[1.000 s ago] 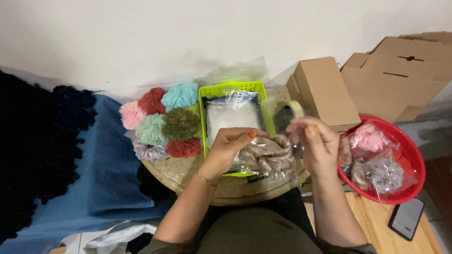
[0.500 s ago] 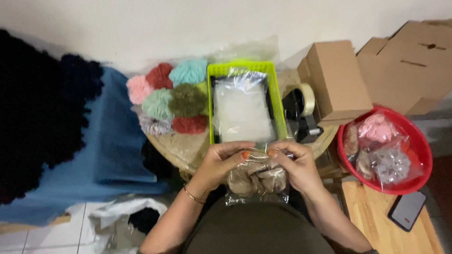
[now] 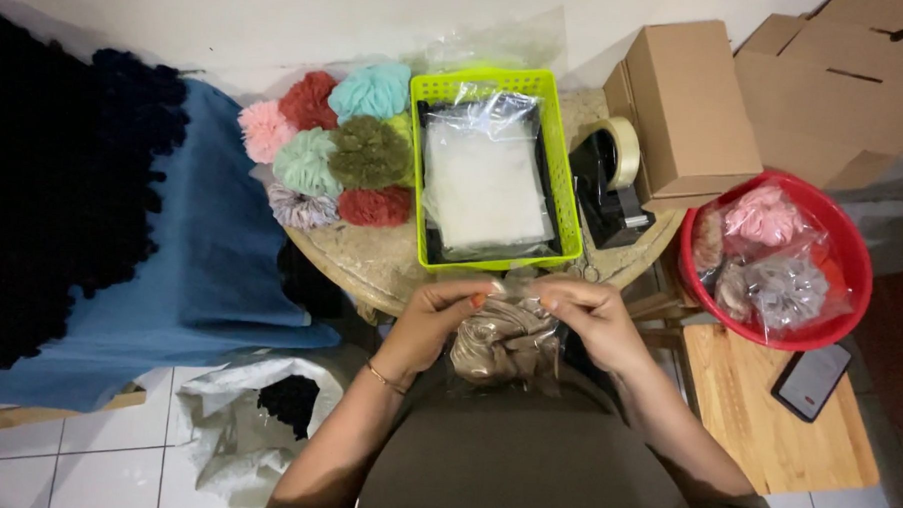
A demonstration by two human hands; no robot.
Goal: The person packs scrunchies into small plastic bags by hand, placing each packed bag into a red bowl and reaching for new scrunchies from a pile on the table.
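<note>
Currently, in the head view, both hands meet near the body, just off the near edge of the round table (image 3: 371, 266). The left hand (image 3: 434, 319) and the right hand (image 3: 589, 319) each pinch the top edge of a clear plastic bag (image 3: 508, 341) that holds beige-brown fluffy material; the fingertips (image 3: 478, 300) of the left hand press on the bag's mouth, and the bag hangs between the hands over the lap. Just beyond the hands, on the table, stands a lime-green basket (image 3: 565, 158) containing a stack of clear bags (image 3: 484, 180). To the left of the basket lies a cluster of pompoms (image 3: 335, 150) in pink, red, teal, mint, olive and lilac. To the right of the basket sits a tape dispenser (image 3: 609, 184), touching a closed cardboard box (image 3: 692, 107). Farther right, a red bowl (image 3: 851, 268) holds bagged pompoms, and a phone (image 3: 812, 380) lies on a wooden stool (image 3: 775, 436) near it.
</note>
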